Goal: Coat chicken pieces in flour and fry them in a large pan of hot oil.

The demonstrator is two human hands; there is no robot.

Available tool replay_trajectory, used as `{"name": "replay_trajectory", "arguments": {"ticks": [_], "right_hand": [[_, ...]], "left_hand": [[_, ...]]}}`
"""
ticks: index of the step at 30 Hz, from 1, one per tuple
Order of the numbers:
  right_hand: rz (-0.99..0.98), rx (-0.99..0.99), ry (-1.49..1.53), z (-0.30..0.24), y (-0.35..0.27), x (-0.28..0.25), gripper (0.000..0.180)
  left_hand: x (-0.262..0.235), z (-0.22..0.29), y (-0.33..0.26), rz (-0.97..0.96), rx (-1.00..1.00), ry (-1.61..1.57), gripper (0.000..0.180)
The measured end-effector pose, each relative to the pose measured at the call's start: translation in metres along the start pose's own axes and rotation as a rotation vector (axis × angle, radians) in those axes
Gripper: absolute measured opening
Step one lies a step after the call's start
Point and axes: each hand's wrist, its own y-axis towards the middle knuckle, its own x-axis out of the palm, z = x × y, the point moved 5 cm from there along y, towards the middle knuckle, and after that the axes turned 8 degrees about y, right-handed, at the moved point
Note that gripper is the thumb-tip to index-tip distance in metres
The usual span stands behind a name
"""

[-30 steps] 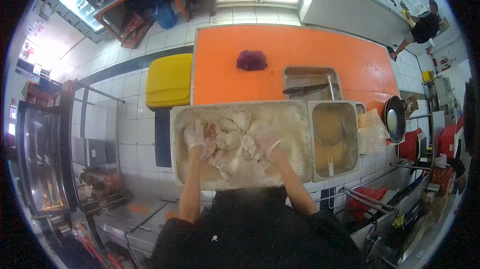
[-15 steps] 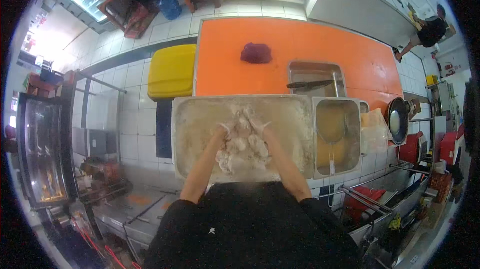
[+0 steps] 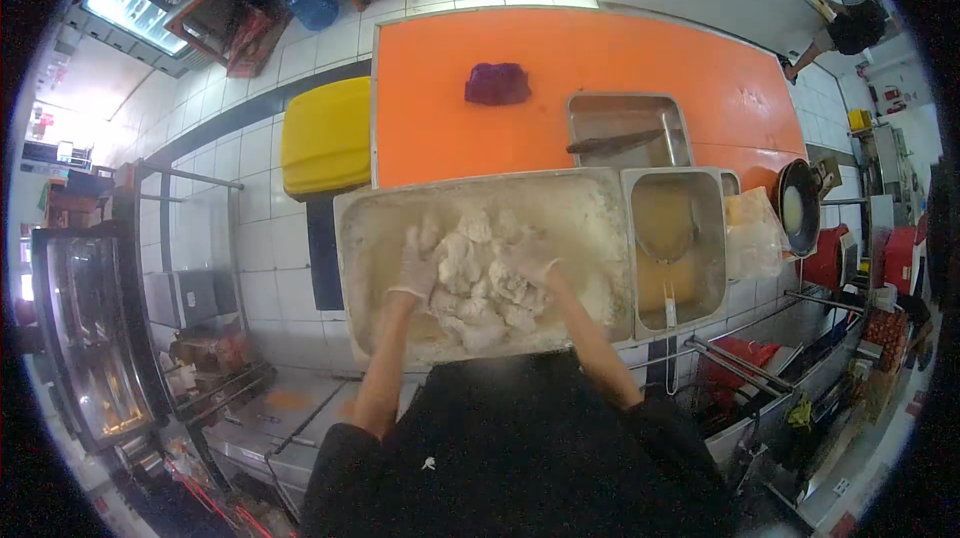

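Pieces: floured pieces (image 3: 480,278) heaped mid-tray (image 3: 360,238), at the orange surface's (image 3: 430,128) near edge.
Left hand (image 3: 415,263): gloved, fingers loosely spread against the heap.
Right hand (image 3: 530,266): fingers curled, grasp unclear.
Handling: likely soft, powdery; scoop from underneath.

The large breading tray (image 3: 360,238) is dull brushed metal, its inside dusted matt with pale flour. The coated meat pieces (image 3: 480,278) look rough, lumpy and powdery. The left hand (image 3: 415,263) wears a thin translucent glove clouded with flour; the right hand (image 3: 530,263) is caked the same way. The batter pan (image 3: 712,238) is smoother metal holding a glossy yellowish liquid. The orange tabletop (image 3: 440,128) looks smooth and matt, the purple cloth (image 3: 497,84) soft and crumpled, the yellow bin (image 3: 325,138) glossy plastic.
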Motion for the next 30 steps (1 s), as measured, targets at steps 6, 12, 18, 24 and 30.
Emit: {"name": "replay_trajectory", "arguments": {"ticks": [6, 12, 18, 24, 30], "right_hand": [[-0.08, -0.078, 0.578, -0.112, -0.06, -0.032, 0.064], [0.11, -0.192, 0.444, 0.053, -0.036, -0.034, 0.058], [0.172, 0.192, -0.145, -0.033, -0.091, -0.035, 0.063], [0.085, -0.077, 0.235, -0.066, -0.05, -0.01, 0.066], [-0.023, -0.323, 0.34, -0.045, -0.073, -0.033, 0.069]], "left_hand": [[0.053, -0.042, 0.006, -0.282, -0.02, -0.533, 0.053], [-0.01, -0.05, -0.001, -0.113, 0.433, 0.413, 0.04], [-0.013, -0.015, -0.048, -0.18, -0.38, 0.647, 0.05], [0.04, -0.002, -0.042, -0.303, 0.024, -0.062, 0.064], [0.032, -0.044, -0.013, -0.445, 0.028, -0.269, 0.059]]}}
